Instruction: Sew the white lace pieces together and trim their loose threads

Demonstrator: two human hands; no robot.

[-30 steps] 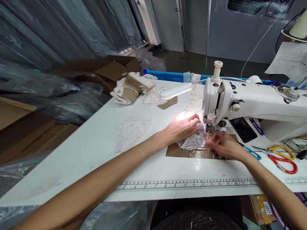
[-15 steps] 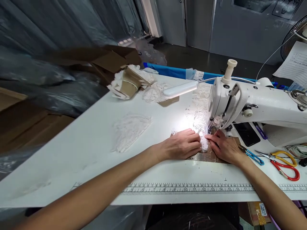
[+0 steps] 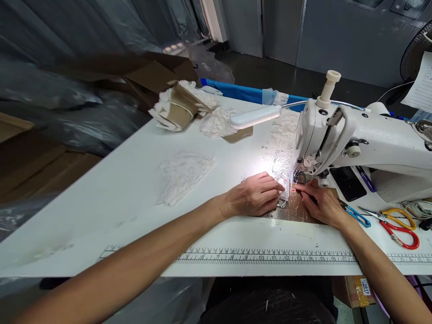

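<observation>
One lace piece (image 3: 285, 192) lies between left grip (image 3: 255, 195) and right grip (image 3: 322, 203).

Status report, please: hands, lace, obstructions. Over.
Left hand on lace. Right hand just right of it, by the machine. Snips beside right wrist, not blocking the lace.

From my end I am seeing a sewing workshop. A sewing machine (image 3: 388, 135) is standing on the right of a white table (image 3: 101, 211), a printed ruler (image 3: 259, 257) is running along the near edge, and scissors (image 3: 383, 218) are lying at the near right. Lace (image 3: 184, 175) is lying about; boxes (image 3: 155, 78) and plastic (image 3: 91, 119) are crowding the left, beyond the table.
</observation>
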